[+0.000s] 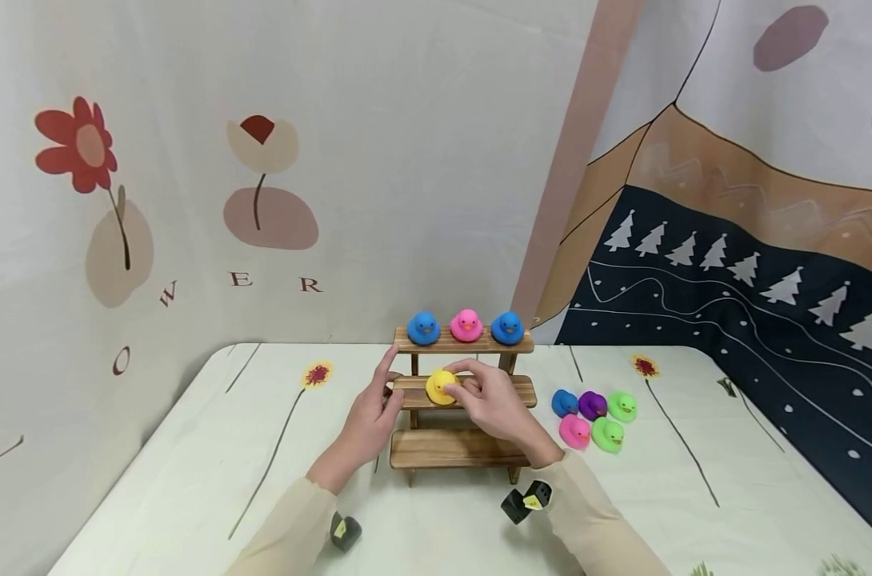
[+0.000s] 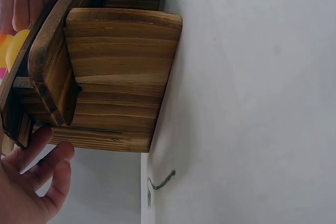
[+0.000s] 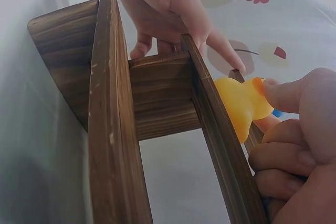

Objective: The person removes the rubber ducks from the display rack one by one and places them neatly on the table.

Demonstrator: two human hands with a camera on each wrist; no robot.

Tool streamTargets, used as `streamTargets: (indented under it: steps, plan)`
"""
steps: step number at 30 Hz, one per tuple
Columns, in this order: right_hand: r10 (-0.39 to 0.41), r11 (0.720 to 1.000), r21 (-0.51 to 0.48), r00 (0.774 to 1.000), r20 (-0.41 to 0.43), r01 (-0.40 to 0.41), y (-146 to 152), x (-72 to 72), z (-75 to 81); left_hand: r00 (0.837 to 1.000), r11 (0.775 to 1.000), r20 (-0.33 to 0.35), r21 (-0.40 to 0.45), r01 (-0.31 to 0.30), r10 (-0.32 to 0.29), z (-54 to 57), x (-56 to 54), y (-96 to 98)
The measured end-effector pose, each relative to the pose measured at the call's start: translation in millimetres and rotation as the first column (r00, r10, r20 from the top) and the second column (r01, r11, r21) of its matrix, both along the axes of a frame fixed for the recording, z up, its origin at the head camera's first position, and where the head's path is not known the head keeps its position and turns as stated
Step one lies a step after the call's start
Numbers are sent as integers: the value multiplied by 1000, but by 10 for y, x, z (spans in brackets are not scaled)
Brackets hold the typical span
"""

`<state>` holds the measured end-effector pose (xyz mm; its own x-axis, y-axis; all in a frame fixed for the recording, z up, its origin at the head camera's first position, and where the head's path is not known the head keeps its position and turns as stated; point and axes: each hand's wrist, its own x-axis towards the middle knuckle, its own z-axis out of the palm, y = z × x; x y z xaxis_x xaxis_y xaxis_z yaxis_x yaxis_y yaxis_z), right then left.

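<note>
Letters (image 1: 240,279) "O W E R" on backdrop (image 1: 422,160), yellow duck (image 1: 438,389) pinched in right hand (image 1: 495,402), left hand (image 1: 368,418) fingers loosely parted, touching wooden stand (image 1: 458,449)

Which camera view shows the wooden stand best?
The head view: the wooden stand fits inside the frame, all three tiers showing. The left wrist shows one end, cropped; the right wrist, a cropped close-up.

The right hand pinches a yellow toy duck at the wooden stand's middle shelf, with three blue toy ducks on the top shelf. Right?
Not all blue: the head view shows a pink toy duck between two blue ducks. The right hand does pinch the yellow toy duck at the middle shelf.
</note>
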<state>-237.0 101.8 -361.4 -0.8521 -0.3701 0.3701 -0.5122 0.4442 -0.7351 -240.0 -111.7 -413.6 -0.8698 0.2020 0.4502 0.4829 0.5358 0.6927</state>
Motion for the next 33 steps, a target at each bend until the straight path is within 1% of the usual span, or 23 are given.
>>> streamTargets:
  steps: [5,9,14,22,29,33]
  plan:
    - [-13,1000,2,1000,3,13,48,9,13,1000,1000,-15,4,4,-4,1,-8,6]
    - [-27,1000,4,999,24,27,81,21,33,1000,1000,-23,9,5,-4,6,-9,12]
    - [-48,999,15,997,55,47,133,24,31,1000,1000,-18,10,11,-11,8,-9,22]
    - [-28,1000,14,995,94,27,222,32,59,1000,1000,-14,6,10,-10,15,-11,27]
    - [-58,998,39,988,142,53,269,38,62,1000,1000,-11,6,0,0,14,7,13]
    - [-65,997,53,989,130,59,297,47,51,1000,1000,-12,4,2,-2,-3,8,11]
